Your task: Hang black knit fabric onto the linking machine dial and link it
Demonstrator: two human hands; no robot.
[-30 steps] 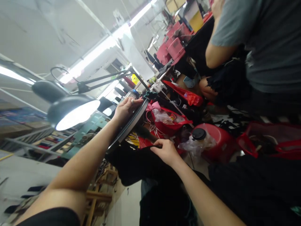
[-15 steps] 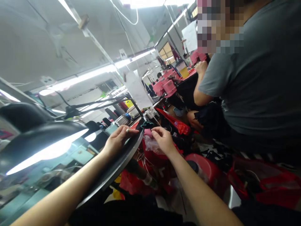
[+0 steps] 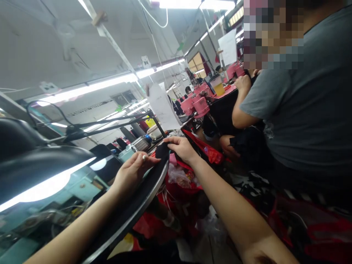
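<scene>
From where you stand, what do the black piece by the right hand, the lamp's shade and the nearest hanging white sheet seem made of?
Black piece: probably matt fabric, dark without shine.
Lamp shade: glossy, perhaps painted metal or plastic, given its highlights.
White sheet: likely paper, being thin with faint markings.

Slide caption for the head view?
Right hand pinching black cloth at a curved work surface, left hand close by, black lamp alongside.

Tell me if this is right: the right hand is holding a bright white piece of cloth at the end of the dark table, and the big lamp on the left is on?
Almost! The piece of cloth is black, not bright white; the head view shows it. The right hand is holding it at the end of the dark table, and the big lamp on the left is on.
</scene>
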